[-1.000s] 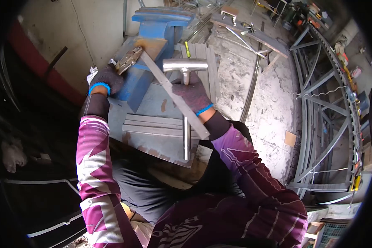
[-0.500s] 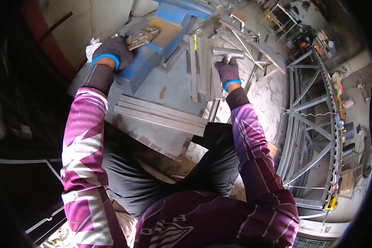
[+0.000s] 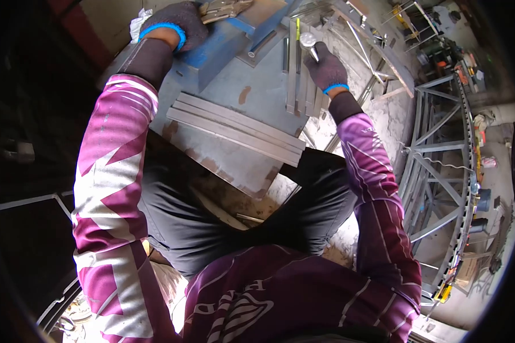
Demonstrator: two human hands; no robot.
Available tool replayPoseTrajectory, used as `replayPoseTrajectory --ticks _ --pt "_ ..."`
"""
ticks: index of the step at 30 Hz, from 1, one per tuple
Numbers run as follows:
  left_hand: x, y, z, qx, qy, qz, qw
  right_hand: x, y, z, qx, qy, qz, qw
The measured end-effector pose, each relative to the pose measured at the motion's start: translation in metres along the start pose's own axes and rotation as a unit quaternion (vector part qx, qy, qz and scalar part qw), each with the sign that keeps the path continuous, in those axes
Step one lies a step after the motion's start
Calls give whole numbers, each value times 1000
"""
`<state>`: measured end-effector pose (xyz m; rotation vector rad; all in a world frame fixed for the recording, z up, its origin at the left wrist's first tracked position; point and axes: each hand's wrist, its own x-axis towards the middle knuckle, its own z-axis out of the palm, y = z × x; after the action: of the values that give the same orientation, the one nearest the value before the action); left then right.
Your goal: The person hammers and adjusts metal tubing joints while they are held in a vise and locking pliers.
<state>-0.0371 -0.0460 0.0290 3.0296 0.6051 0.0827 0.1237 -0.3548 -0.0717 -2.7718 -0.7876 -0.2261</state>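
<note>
My left hand (image 3: 180,23), in a dark glove with a blue cuff, is closed around the handles of locking pliers (image 3: 226,8). The jaws reach over a blue metal block (image 3: 209,60) with rusty patches. A metal hammer (image 3: 308,39) is gripped in my gloved right hand (image 3: 329,67). Its round head faces the camera, above several narrow metal bars (image 3: 292,77). Closer to my body, several flat grey metal strips (image 3: 234,128) lie side by side on a grey metal plate (image 3: 226,171).
A short metal rod (image 3: 262,43) lies beside the blue block. White crumpled material (image 3: 138,24) shows behind my left hand. To the right stands a grey steel truss frame (image 3: 435,148). More metal pieces (image 3: 377,51) lie on the pale floor, and a person (image 3: 445,20) is far off.
The hammer has turned from side-on to end-on in my right hand. My view has shifted, so the plate and strips sit higher and further right. Both hands keep their grip.
</note>
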Motion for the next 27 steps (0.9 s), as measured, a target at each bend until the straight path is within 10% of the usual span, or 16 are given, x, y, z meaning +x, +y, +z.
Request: replayPoseTrajectory --ticks 9,19,27 --pt "13 -10 17 -29 16 36 999 -33 -43 54 -31 -103 -168 980" --pt "2 -8 18 -27 42 0 999 -115 -36 -10 60 130 -166 976" --pt "-12 -36 42 -229 194 1 954 -229 -16 1 73 -84 -64 992"
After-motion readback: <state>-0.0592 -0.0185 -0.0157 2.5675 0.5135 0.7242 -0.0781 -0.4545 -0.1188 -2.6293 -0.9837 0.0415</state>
